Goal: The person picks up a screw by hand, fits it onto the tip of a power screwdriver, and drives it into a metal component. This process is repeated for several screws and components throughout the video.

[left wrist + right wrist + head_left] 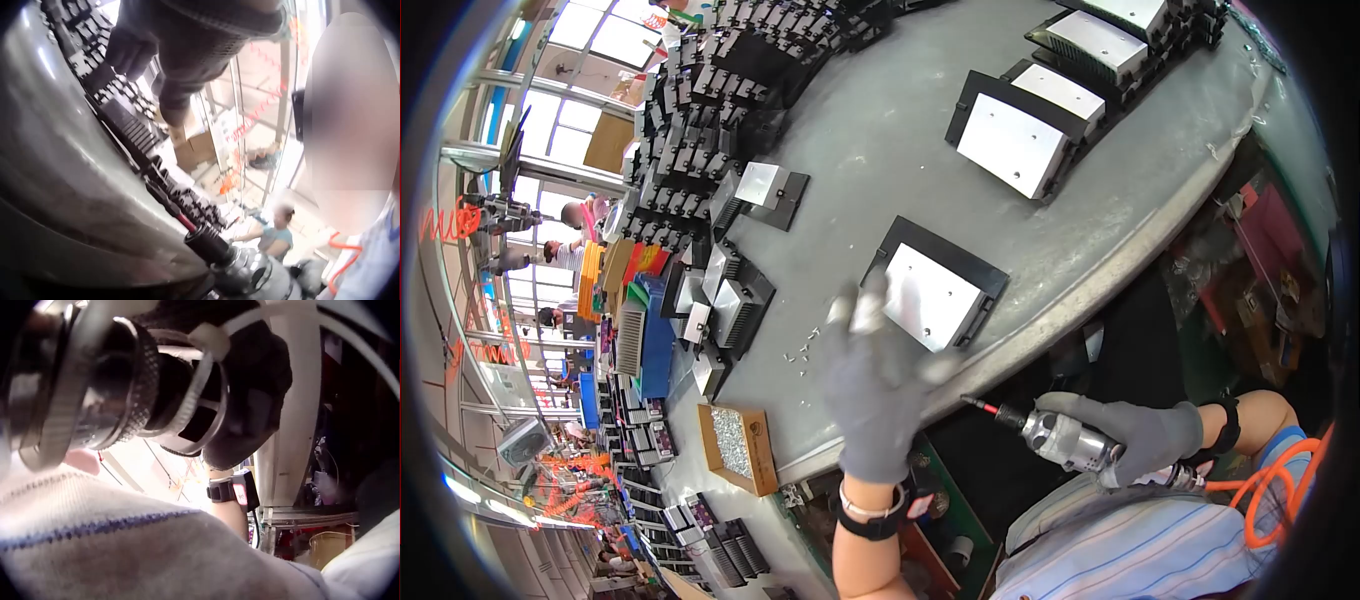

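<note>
My left hand point(875, 400), in a grey glove and blurred, hovers over the table at the near-left corner of a heatsink point(935, 300). Its fingers are spread loosely, and nothing shows between them. This heatsink has a white metal face with small holes and a black flange. Lower right, my gloved right hand point(1155, 435) grips a silver air screwdriver point(1065, 440), whose red-collared bit points left toward the table edge. In the left wrist view the screwdriver point(212, 247) appears below the left hand point(181, 56). The right wrist view shows its knurled body point(134, 381) close up.
Loose screws point(805, 348) lie left of the heatsink, and a cardboard box point(760, 455) of screws stands at the table's edge. More heatsinks point(1015, 145) sit at upper right, with many dark parts point(690, 150) stacked at left. An orange coiled hose point(1270, 480) trails from the screwdriver.
</note>
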Demonstrator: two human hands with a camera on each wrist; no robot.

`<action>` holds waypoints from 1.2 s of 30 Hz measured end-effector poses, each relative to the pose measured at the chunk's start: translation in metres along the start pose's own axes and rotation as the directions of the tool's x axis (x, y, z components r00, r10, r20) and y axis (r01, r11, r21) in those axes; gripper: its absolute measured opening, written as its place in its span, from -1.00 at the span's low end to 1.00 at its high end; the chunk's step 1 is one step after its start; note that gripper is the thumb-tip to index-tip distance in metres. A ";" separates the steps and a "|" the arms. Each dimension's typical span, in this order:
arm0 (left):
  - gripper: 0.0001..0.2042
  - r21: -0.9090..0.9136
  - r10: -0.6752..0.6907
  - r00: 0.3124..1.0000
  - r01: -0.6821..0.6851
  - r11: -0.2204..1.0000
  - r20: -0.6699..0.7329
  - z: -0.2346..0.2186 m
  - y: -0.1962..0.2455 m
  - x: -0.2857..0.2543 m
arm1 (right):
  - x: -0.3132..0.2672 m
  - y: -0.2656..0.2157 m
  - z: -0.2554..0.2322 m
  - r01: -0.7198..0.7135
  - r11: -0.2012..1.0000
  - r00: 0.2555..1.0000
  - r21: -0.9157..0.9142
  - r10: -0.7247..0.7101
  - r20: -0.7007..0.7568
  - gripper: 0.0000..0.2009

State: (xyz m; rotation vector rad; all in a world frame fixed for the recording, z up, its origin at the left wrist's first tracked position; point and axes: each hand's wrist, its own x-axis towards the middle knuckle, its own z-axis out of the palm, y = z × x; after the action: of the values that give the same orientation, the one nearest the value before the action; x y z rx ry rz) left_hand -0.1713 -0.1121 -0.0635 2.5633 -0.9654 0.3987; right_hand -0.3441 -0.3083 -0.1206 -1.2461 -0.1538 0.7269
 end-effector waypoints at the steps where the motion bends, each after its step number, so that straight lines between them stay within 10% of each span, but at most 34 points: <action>1: -0.46 -0.232 -0.200 0.978 0.181 0.956 -0.060 -0.003 -0.019 -0.016 | 0.002 -0.001 0.002 -0.001 1.000 1.000 -0.001 0.001 0.000 -0.05; 2: -0.55 -0.459 -0.399 0.914 0.327 0.826 -0.068 -0.003 -0.041 -0.032 | 0.003 -0.002 0.005 -0.009 0.999 1.000 -0.036 0.009 0.002 -0.06; 7: -0.80 -0.236 -0.647 0.757 0.614 0.753 -0.096 -0.025 -0.098 -0.051 | 0.013 -0.009 0.010 -0.122 0.989 0.990 -0.078 0.127 0.061 -0.02; 17: -0.81 -0.083 -0.451 0.888 0.445 0.892 -0.092 -0.015 -0.117 -0.054 | 0.018 -0.005 0.019 0.083 0.981 0.996 -0.178 -0.078 0.035 -0.03; 20: -0.74 -0.718 -0.571 0.806 0.490 0.494 0.157 -0.024 -0.059 -0.050 | 0.017 -0.023 0.019 -0.001 0.989 1.000 -0.148 0.004 0.020 -0.03; 27: -0.67 -0.875 -0.326 0.811 0.452 -0.176 0.485 0.000 -0.027 -0.059 | 0.014 -0.044 0.015 0.087 0.991 0.996 -0.098 -0.084 0.038 -0.03; 36: -0.48 -0.878 -0.439 0.804 0.474 0.067 0.401 0.001 -0.012 -0.061 | 0.018 -0.042 0.012 -0.008 0.995 0.996 -0.096 0.017 0.091 -0.03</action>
State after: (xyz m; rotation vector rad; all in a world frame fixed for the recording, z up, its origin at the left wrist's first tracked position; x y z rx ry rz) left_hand -0.2069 -0.0696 -0.0907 1.4564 -0.1204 -0.3880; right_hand -0.3183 -0.2942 -0.0834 -1.3057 -0.2592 0.7959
